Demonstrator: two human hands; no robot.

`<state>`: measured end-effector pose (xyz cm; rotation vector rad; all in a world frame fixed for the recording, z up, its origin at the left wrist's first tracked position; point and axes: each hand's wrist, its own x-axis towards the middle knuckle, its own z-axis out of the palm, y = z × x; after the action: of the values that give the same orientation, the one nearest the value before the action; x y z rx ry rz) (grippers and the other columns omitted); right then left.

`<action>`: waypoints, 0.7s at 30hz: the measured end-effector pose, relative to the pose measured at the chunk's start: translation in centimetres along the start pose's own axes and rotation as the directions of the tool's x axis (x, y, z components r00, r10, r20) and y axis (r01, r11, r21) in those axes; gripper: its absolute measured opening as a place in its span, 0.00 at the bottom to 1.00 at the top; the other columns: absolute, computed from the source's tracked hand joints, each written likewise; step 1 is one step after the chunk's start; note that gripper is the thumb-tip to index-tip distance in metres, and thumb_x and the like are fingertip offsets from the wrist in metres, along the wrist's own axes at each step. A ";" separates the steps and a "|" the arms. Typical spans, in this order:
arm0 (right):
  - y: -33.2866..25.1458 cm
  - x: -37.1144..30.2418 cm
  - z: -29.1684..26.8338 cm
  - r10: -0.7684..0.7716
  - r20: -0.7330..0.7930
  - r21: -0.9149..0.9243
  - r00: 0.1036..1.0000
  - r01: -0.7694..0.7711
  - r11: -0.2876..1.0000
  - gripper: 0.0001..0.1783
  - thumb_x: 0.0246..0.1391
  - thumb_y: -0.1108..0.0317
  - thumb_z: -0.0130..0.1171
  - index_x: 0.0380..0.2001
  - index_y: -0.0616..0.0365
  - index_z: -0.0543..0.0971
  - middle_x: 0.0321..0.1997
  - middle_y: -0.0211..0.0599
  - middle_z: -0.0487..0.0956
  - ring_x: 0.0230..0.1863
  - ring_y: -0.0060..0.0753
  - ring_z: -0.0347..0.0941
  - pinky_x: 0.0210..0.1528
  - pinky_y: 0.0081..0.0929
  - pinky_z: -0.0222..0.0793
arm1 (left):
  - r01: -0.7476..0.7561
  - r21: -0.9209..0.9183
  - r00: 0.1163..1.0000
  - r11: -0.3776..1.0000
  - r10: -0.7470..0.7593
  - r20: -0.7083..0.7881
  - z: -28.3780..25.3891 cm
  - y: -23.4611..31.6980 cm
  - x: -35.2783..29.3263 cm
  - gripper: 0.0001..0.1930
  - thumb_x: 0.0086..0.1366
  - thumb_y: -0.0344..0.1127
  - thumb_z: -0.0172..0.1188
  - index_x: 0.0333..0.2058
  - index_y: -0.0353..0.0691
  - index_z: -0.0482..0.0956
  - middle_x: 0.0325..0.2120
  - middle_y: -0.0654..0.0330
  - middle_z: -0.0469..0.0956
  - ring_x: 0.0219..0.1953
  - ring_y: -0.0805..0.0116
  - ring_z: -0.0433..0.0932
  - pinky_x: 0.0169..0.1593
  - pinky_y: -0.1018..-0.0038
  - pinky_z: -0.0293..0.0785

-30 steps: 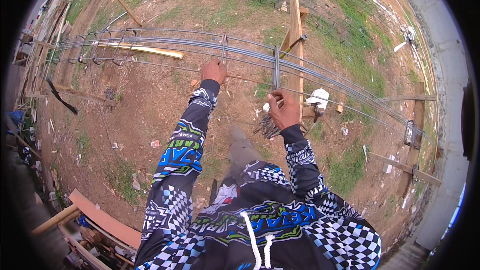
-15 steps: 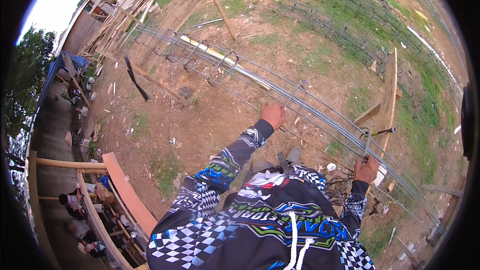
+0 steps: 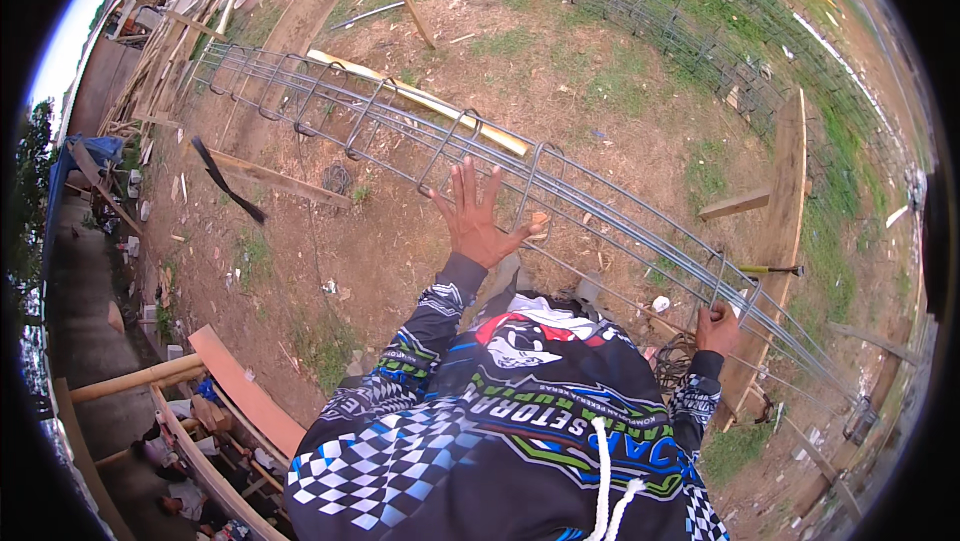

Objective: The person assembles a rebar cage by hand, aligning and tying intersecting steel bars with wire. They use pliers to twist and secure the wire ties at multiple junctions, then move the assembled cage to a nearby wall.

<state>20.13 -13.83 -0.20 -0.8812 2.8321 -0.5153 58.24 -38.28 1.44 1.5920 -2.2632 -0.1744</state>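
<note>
Splaying its fingers wide, the left hand [image 3: 476, 221] points forward at the rebar cage [image 3: 650, 240]. Right hand [image 3: 716, 329] curls beside a stirrup [image 3: 719, 274]; cannot tell whether it grips.

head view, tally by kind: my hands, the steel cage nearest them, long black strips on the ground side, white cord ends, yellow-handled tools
Left hand, right hand: 2
Steel cage: 1
Long black strip: 1
White cord ends: 2
Yellow-handled tool: 1
Total: 7
</note>
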 end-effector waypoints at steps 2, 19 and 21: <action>-1.4 -0.1 0.4 0.045 0.071 0.085 0.996 -0.051 0.995 0.14 0.40 0.63 0.64 0.31 0.59 0.81 0.24 0.39 0.80 0.27 0.41 0.78 0.34 0.37 0.72 | 0.018 0.017 0.996 1.000 -0.019 0.090 0.8 -3.5 0.1 0.62 0.40 0.80 0.60 0.70 0.54 0.51 0.72 0.50 0.31 0.73 0.44 0.24 0.60 0.25 0.18; -2.9 -0.7 4.1 0.137 0.029 0.077 0.990 -0.139 0.987 0.18 0.51 0.52 0.62 0.33 0.57 0.83 0.31 0.42 0.83 0.36 0.43 0.81 0.42 0.37 0.72 | -0.034 -0.067 0.955 0.997 0.052 0.293 2.0 -5.8 0.6 0.69 0.33 0.84 0.59 0.71 0.57 0.45 0.72 0.48 0.31 0.72 0.43 0.22 0.55 0.22 0.13; -2.5 -0.6 4.4 0.139 0.012 0.079 0.990 -0.139 0.987 0.19 0.51 0.52 0.62 0.33 0.57 0.83 0.31 0.42 0.83 0.35 0.42 0.81 0.41 0.36 0.72 | -0.033 -0.053 0.952 0.998 0.047 0.304 2.0 -5.7 0.7 0.69 0.33 0.84 0.59 0.71 0.57 0.45 0.72 0.48 0.31 0.72 0.43 0.23 0.55 0.21 0.14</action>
<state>22.92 -16.69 -3.36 -0.6641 2.8190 -0.6011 62.40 -41.14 -1.98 1.5847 -2.4964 -0.4910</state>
